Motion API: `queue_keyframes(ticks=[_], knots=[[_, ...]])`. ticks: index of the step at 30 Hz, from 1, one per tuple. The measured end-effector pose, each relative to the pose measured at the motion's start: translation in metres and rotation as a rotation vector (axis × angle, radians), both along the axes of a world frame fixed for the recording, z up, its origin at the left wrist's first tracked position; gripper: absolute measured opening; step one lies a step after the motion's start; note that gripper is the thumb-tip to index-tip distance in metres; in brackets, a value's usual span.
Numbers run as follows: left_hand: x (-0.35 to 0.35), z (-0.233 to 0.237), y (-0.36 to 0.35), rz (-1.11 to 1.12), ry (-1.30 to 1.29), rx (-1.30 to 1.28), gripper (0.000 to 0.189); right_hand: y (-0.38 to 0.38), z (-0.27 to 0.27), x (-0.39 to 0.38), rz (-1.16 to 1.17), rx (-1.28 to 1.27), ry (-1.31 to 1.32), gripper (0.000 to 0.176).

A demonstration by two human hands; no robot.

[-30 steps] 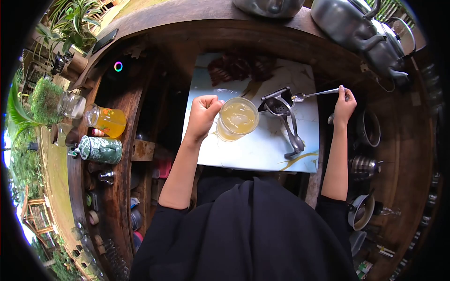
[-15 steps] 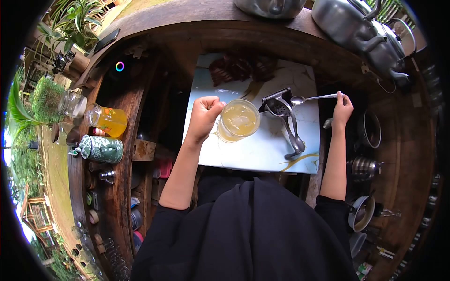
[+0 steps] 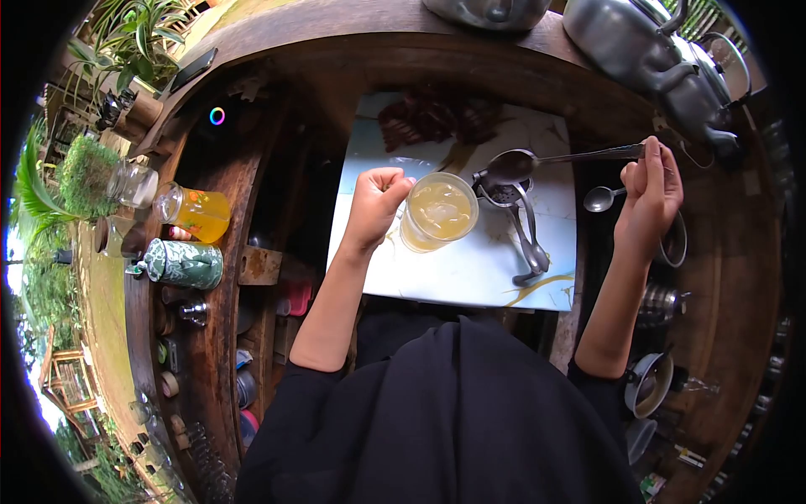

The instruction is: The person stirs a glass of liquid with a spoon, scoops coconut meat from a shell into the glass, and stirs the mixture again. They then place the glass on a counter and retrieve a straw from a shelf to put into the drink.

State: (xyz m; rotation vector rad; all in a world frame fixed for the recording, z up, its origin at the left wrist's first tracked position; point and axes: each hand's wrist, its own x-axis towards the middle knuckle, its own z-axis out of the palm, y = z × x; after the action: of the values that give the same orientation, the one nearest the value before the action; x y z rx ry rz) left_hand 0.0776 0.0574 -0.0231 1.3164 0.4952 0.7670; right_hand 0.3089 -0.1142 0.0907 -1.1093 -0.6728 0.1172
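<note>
My left hand (image 3: 378,208) is closed at the side of a glass mug (image 3: 441,217), apparently round its handle, which the fingers hide. Pale yellow drink with ice fills the mug, held over the white marbled tabletop. My right hand (image 3: 651,197) pinches the handle end of a metal spoon (image 3: 514,167), raised close to the camera with its bowl pointing left. Below that bowl, a metal citrus squeezer (image 3: 531,244) lies on the tabletop (image 3: 403,281), partly covered by the spoon.
Dark red patterned cloth or plastic (image 3: 428,122) lies at the tabletop's far side. A second spoon (image 3: 599,199) shows beside my right wrist. Kettles (image 3: 625,42) stand on the upper ledge. At left are a jug of orange drink (image 3: 201,214) and a green enamel pot (image 3: 185,265).
My right hand has risen toward the camera and shifted right, carrying the spoon, whose bowl is now over the squeezer. The mug in my left hand has moved slightly right.
</note>
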Motion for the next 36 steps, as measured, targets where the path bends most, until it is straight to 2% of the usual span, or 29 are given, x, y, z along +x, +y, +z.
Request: queue_keyframes(ticks=[1, 4, 6, 7, 9, 11, 13, 14, 16, 25, 36], knots=[[0.002, 0.004, -0.001, 0.000, -0.001, 0.000, 0.037, 0.001, 0.011, -0.015, 0.000, 0.000, -0.001, 0.017], [0.006, 0.019, -0.003, 0.029, 0.003, -0.012, 0.035, 0.004, 0.031, -0.048, -0.071, -0.035, -0.273, 0.012], [0.008, 0.031, 0.001, -0.062, -0.099, -0.129, 0.029, 0.008, 0.045, -0.060, -0.044, -0.030, -0.380, 0.012], [0.010, 0.041, 0.000, -0.028, -0.081, -0.123, 0.033, 0.008, 0.052, -0.064, -0.023, -0.024, -0.485, 0.012], [0.011, 0.058, 0.001, -0.016, -0.133, -0.091, 0.034, 0.009, 0.066, -0.062, 0.044, -0.013, -0.533, 0.008], [0.011, 0.074, 0.004, -0.017, -0.161, -0.049, 0.033, 0.010, 0.083, -0.062, 0.027, 0.012, -0.706, 0.021], [0.010, 0.092, 0.005, -0.009, -0.207, -0.011, 0.032, 0.002, 0.087, -0.034, 0.134, 0.213, -0.568, 0.027], [0.009, 0.094, 0.010, -0.001, -0.199, -0.007, 0.033, 0.006, 0.100, -0.039, 0.034, 0.217, -0.582, 0.029], [0.008, 0.100, 0.015, -0.003, -0.220, 0.006, 0.034, 0.009, 0.113, -0.014, 0.175, 0.311, -0.508, 0.025], [-0.004, 0.125, 0.022, -0.009, -0.212, 0.067, 0.035, 0.027, 0.129, -0.049, 0.175, 0.117, -0.672, 0.014], [-0.009, 0.144, 0.023, -0.023, -0.238, 0.158, 0.029, 0.029, 0.129, -0.119, 0.126, -0.143, -1.061, 0.008]])
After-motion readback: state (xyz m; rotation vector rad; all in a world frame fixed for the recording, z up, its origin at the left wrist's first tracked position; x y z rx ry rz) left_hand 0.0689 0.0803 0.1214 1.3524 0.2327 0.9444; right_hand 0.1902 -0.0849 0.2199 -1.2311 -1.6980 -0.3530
